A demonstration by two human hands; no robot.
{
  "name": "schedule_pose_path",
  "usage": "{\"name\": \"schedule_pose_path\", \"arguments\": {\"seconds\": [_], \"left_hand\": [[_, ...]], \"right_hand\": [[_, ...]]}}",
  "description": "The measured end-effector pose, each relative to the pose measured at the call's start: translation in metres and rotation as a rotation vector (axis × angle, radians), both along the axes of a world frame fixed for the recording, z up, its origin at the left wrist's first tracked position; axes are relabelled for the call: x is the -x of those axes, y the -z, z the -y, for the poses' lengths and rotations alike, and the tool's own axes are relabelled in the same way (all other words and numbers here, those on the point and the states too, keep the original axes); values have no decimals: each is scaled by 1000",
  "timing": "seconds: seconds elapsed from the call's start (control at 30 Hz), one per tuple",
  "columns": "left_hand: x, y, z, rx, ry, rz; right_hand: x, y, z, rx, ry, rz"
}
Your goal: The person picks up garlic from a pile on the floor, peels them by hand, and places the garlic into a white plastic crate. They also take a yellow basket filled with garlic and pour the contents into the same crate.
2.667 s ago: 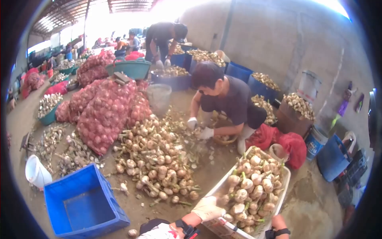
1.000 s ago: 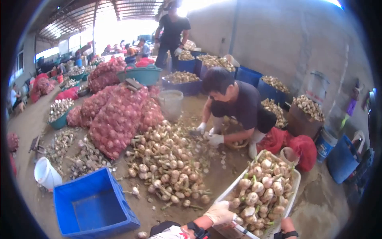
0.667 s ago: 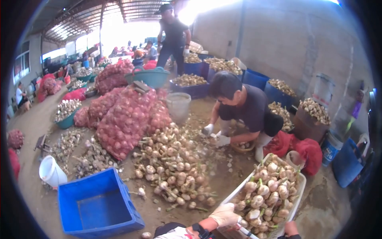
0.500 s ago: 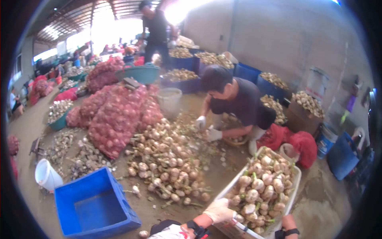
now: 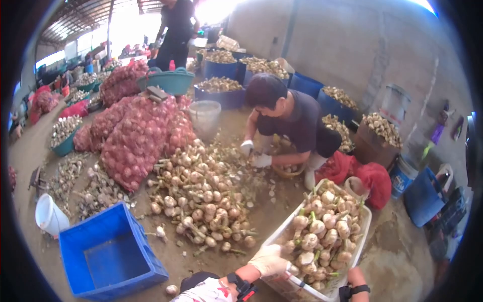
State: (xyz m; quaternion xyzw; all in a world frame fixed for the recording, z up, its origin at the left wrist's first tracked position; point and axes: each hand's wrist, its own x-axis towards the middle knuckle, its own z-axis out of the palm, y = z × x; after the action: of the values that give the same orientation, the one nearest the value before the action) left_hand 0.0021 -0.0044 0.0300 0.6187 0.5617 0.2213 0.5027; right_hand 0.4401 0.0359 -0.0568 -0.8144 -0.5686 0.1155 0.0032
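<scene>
A white plastic crate (image 5: 363, 232) heaped with garlic bulbs (image 5: 329, 226) is right in front of me, tilted in the view. My left hand (image 5: 269, 260), in a pale glove with a black band at the wrist, is closed on the crate's near left rim. At the near right side, my right hand (image 5: 356, 277) is pressed against the crate wall, curled round its edge; its fingers are mostly hidden. Left of the crate, a big loose pile of garlic with stems (image 5: 201, 196) spreads over the floor.
A blue crate (image 5: 113, 254) and a white bucket (image 5: 51, 215) stand at the left. A crouching person (image 5: 297, 121) in white gloves handles garlic beyond the pile. Red mesh sacks (image 5: 143, 136) are stacked behind. Blue tubs (image 5: 221, 68) of garlic line the wall; another person (image 5: 176, 35) stands at the back.
The whole view has shifted slightly, so most things sit further left and a little higher. Both my hands stay at the white crate. The standing person at the back has moved a little left.
</scene>
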Motion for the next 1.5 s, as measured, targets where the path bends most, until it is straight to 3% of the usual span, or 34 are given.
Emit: {"name": "schedule_pose_path", "arguments": {"seconds": [0.1,0.3,0.5,0.73,0.83,0.93,1.0,1.07,1.23,1.27,1.33,1.43,1.5], "left_hand": [[0,0,-1,15,12,-27],[-1,1,0,-41,11,-39],[-2,0,2,-36,15,-41],[-4,-2,-1,7,16,10],[-7,0,0,-39,-28,-99],[-8,3,3,-104,-54,-77],[-9,12,1,-46,-56,-8],[-9,13,0,-37,-46,-44],[-15,-6,2,70,-48,-66],[-15,0,4,135,-104,-22],[-16,20,1,21,-86,48],[-20,11,6,112,-142,90],[-20,4,9,2,-139,27]], "right_hand": [[17,-23,8,4,-136,27],[10,-12,0,45,63,-38],[17,-20,7,-2,-36,16],[16,-18,6,25,17,-51],[25,-29,10,38,-319,188],[20,-16,6,127,-206,173],[41,-43,11,208,-205,172],[49,-46,14,102,-64,14],[52,-50,17,130,-294,150],[51,-47,17,121,-264,126],[51,-41,14,100,-227,93],[51,-39,12,107,-220,68],[59,-50,16,90,-164,18]]}}
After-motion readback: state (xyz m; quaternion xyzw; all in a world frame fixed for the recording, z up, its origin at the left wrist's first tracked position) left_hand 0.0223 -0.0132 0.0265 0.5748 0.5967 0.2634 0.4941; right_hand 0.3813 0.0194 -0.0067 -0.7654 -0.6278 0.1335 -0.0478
